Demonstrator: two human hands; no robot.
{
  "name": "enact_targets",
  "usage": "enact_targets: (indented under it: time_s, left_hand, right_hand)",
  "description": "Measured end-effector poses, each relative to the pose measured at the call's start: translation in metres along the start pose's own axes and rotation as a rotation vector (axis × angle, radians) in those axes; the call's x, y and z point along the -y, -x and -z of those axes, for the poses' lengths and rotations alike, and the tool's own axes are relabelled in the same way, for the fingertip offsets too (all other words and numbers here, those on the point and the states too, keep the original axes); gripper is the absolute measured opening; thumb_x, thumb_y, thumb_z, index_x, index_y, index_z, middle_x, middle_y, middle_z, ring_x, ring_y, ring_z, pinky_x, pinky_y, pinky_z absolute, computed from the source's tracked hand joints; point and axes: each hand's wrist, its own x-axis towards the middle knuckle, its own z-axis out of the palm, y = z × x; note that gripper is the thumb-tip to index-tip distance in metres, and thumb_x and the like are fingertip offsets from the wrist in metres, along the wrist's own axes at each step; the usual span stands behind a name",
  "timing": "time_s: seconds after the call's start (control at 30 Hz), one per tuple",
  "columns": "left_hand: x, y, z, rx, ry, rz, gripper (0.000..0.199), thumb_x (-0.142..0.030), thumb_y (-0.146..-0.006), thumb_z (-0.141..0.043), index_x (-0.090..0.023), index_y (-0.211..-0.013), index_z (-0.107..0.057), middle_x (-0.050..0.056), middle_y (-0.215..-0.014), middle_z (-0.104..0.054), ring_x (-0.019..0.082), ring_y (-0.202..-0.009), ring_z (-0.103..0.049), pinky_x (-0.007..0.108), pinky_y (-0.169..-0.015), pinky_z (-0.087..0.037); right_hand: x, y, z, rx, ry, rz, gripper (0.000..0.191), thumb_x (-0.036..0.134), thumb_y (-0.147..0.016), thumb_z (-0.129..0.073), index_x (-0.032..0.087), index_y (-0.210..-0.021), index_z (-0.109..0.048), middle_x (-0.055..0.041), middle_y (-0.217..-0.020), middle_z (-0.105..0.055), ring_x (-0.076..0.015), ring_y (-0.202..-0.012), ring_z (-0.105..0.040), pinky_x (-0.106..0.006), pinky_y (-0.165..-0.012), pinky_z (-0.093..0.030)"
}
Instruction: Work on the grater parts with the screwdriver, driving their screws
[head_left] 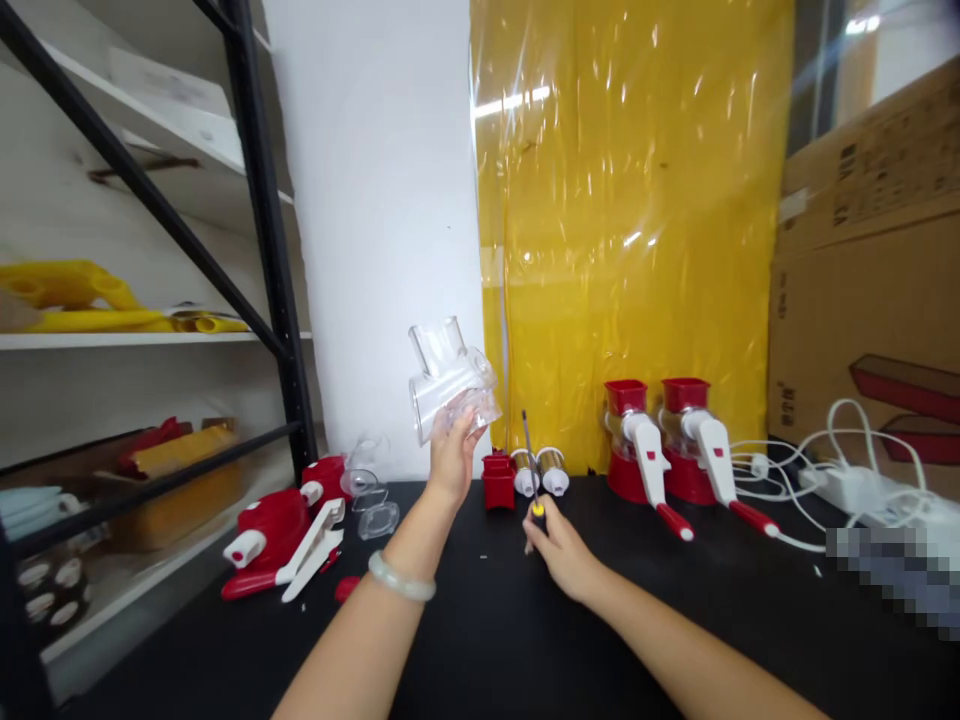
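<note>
Raised above the black table, my left hand (451, 455) grips a clear plastic grater housing (448, 385) with an upright chute and a wide round tube. My right hand (564, 550) is closed around the yellow-and-black handle of a screwdriver (530, 455), whose shaft points upward. The two things are apart. Behind the screwdriver lie two grater drums (553, 470) with white ends, beside red plastic hoppers (499, 482). Left of my left forearm are red bases (274, 530), white crank handles (315, 550) with red grips, and several clear plastic parts (377, 520).
Two assembled red-and-white rotary graters (628, 440) stand at the back right. Next to them are tangled white cables (802, 480) and a power strip (840, 490). A large cardboard box (862, 260) rises on the right. A black-framed shelf (266, 200) borders the left side.
</note>
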Motion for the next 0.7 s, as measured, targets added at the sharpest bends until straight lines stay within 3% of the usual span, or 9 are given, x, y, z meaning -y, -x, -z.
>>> enact_targets:
  time_s: [0.1,0.2,0.37,0.53,0.7]
  left_hand:
    - [-0.002,0.009,-0.006,-0.038,0.058,-0.053,0.048,-0.037,-0.068,-0.081,-0.023,-0.108,-0.058,0.006,-0.112,-0.07,0.023,-0.108,-0.066,0.042,-0.095,-0.052]
    - [0.005,0.018,0.002,-0.124,0.111,-0.078,0.049,-0.035,-0.068,-0.082,-0.026,-0.105,-0.051,0.003,-0.112,-0.067,0.022,-0.106,-0.066,0.046,-0.092,-0.054]
    - [0.017,0.026,0.01,-0.177,0.199,-0.032,0.05,-0.037,-0.068,-0.082,-0.027,-0.1,-0.045,0.0,-0.104,-0.067,0.021,-0.102,-0.067,0.048,-0.09,-0.055]
    - [0.017,0.036,-0.002,-0.203,0.352,0.088,0.047,-0.044,-0.073,-0.078,-0.024,-0.105,-0.049,0.007,-0.112,-0.067,0.022,-0.108,-0.066,0.043,-0.096,-0.051]
    - [0.01,0.032,-0.018,-0.201,0.365,0.069,0.049,-0.049,-0.074,-0.075,-0.024,-0.11,-0.054,0.009,-0.117,-0.066,0.022,-0.112,-0.064,0.038,-0.095,-0.049]
  right_hand:
    - [0.0,0.004,-0.002,0.091,0.012,0.026,0.028,0.053,-0.095,-0.044,0.026,-0.09,-0.039,0.0018,-0.073,-0.053,-0.0199,-0.07,-0.057,-0.036,-0.075,-0.046]
    - [-0.002,0.007,-0.008,0.152,0.007,0.038,0.027,0.051,-0.096,-0.043,0.025,-0.09,-0.04,0.0021,-0.072,-0.053,-0.0199,-0.07,-0.057,-0.035,-0.075,-0.045]
    - [-0.005,0.008,-0.016,0.184,-0.002,0.024,0.024,0.048,-0.096,-0.045,0.025,-0.09,-0.043,0.0014,-0.075,-0.054,-0.0195,-0.073,-0.057,-0.033,-0.075,-0.044]
    - [-0.001,0.01,-0.016,0.181,-0.001,0.027,0.019,0.041,-0.096,-0.044,0.024,-0.089,-0.041,0.0025,-0.072,-0.052,-0.0179,-0.07,-0.054,-0.032,-0.074,-0.043]
    - [0.002,0.013,-0.018,0.181,-0.013,0.039,0.02,0.042,-0.096,-0.043,0.024,-0.089,-0.043,0.0012,-0.075,-0.052,-0.0181,-0.072,-0.054,-0.033,-0.073,-0.043]
